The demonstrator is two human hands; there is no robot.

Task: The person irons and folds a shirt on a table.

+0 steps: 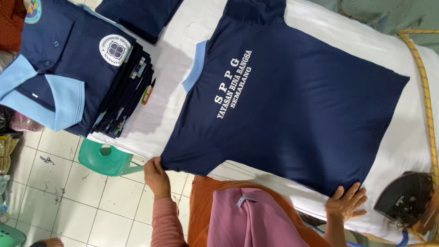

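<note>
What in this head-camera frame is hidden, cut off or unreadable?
Head view only:
- Navy polo shirt: front lies face down; far sleeve cut off by the top edge.
- Left hand: fingertips hidden under the sleeve it grips.
- Right hand: palm unseen, flat on the hem.
- Stack of folded shirts: lower shirts covered by the top one.
- Iron: partly cropped.

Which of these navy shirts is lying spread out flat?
The shirt under both hands, left hand and right hand, back side up on the white table. The others sit folded in a stack.
</note>
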